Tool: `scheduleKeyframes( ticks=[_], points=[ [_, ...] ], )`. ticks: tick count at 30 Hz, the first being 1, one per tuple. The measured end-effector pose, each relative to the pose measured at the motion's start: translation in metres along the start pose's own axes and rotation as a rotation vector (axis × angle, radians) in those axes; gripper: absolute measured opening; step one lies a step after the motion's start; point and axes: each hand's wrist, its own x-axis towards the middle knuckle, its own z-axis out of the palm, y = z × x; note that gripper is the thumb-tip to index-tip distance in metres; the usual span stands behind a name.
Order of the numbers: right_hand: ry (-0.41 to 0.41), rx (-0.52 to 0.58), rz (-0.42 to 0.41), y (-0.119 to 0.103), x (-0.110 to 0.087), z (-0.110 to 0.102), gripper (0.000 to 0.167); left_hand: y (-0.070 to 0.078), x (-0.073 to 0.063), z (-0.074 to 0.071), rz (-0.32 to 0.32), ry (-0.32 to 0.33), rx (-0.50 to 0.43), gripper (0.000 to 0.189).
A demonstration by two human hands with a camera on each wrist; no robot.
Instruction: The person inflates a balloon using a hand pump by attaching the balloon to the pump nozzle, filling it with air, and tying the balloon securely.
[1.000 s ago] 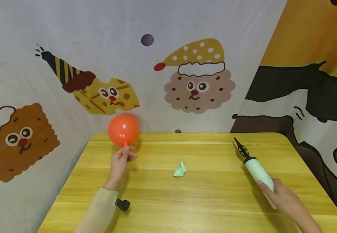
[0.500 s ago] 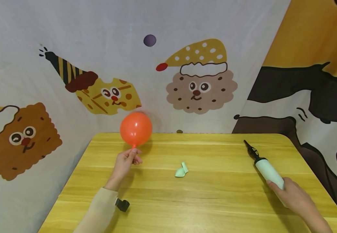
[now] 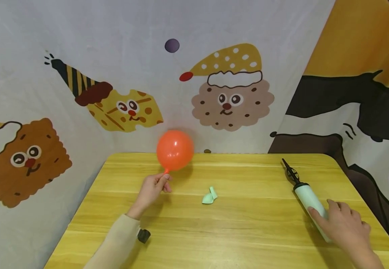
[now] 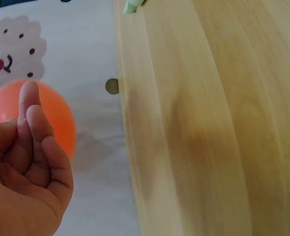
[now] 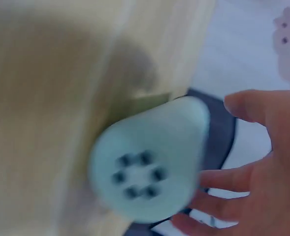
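Observation:
My left hand [image 3: 152,192] pinches the neck of an inflated orange balloon [image 3: 175,150], which stands upright above the table's far left-centre. In the left wrist view the hand's other fingers curl loosely in front of the balloon [image 4: 61,118]. At the right, a pale green balloon pump [image 3: 310,200] with a black nozzle lies on the table, pointing away. Over its near end is my right hand [image 3: 345,228], its fingers spread. The right wrist view has the thumb apart from the blurred pump [image 5: 149,162]; whether the lower fingertips touch it I cannot tell.
An uninflated pale green balloon [image 3: 209,196] lies on the wooden table [image 3: 234,235] between the hands. A cartoon-printed cloth [image 3: 140,33] hangs behind the table's far edge. On the left sleeve sits a small black device [image 3: 144,235].
My left hand has carried the orange balloon to the right. The pump has shifted slightly right and come to lie on the table; my right hand's fingers have loosened from it.

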Motion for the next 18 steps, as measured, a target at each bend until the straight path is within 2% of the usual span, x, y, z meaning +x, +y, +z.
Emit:
scheduleKeyframes(
  ticks=[3, 6, 13, 18],
  points=[
    [0.156, 0.03, -0.145, -0.02, -0.013, -0.004, 0.082, 0.007, 0.001, 0.007, 0.033, -0.023, 0.05, 0.022],
    [0.208, 0.106, -0.283, -0.049, -0.026, -0.005, 0.058, 0.012, 0.001, 0.015, 0.079, -0.042, 0.087, 0.021],
    [0.11, 0.417, -0.436, -0.113, -0.046, 0.004, 0.04, 0.024, 0.002, 0.037, 0.177, -0.089, 0.176, 0.019],
    [0.003, 0.624, -0.503, -0.151, -0.046, 0.017, 0.041, 0.03, 0.004, 0.055, 0.232, -0.131, 0.22, 0.019]
  ],
)
